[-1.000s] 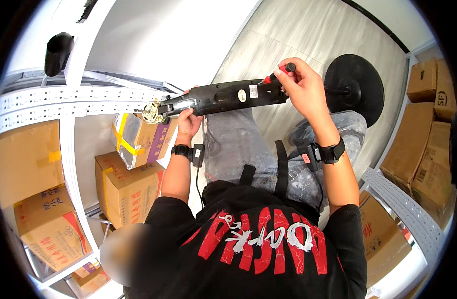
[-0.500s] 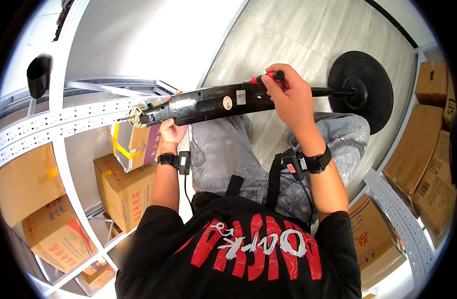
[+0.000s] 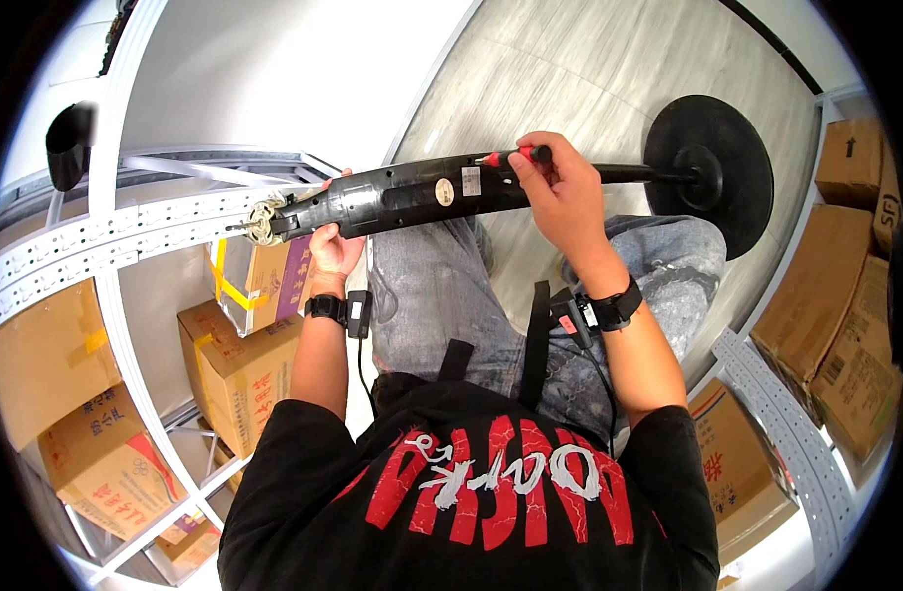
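Across my lap lies a black fan stand, its long housing (image 3: 402,199) bearing an oval and a square sticker, its thin pole (image 3: 629,174) running right to a round black base (image 3: 712,177). My left hand (image 3: 335,246) is closed around the housing near its left end, thumb below and fingers partly hidden behind. At that end sits a pale motor part (image 3: 265,223) with a thin shaft. My right hand (image 3: 565,192) grips a red and black screwdriver (image 3: 510,158), whose tip end meets the housing near the square sticker. The exact contact is too small to make out.
White metal shelving (image 3: 106,236) with cardboard boxes (image 3: 239,364) stands close on the left. More boxes (image 3: 811,286) fill a rack on the right. A black tube-like object (image 3: 70,146) is at the far left. Grey wood-look floor (image 3: 569,79) lies ahead.
The view has shifted slightly. The screwdriver and my right hand have moved a little left along the housing. My left hand keeps its hold.
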### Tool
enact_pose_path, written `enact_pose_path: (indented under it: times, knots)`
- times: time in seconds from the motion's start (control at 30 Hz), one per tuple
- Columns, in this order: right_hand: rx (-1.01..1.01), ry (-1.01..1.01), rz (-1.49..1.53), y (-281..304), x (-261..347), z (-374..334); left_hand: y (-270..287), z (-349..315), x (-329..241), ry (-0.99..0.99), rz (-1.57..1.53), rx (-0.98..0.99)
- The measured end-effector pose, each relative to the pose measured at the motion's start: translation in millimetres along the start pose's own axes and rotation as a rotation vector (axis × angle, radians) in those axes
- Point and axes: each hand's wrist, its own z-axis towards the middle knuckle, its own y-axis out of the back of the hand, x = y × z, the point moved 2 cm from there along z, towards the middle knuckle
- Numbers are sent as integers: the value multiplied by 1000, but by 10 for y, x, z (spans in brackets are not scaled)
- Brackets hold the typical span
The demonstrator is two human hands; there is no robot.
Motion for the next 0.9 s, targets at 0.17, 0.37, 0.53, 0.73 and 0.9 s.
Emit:
enact_pose_path:
  times: [0.17, 0.37, 0.53, 0.73, 0.9]
  knots:
    - [1, 55, 11, -96, -98, -32, 39, -30, 2, 23, -9, -7]
    - [6, 107, -14, -151, -146, -29, 32, -37, 11, 14, -36, 0]
    - [-14, 130, -25, -155, -115, 3, -2, -18, -1, 13, -23, -8]
    - [-8, 66, -18, -160, -165, 23, -41, -6, 4, 24, -34, 44]
    - [-2, 50, -28, -141, -173, 30, 0, 12, 22, 21, 2, 6]
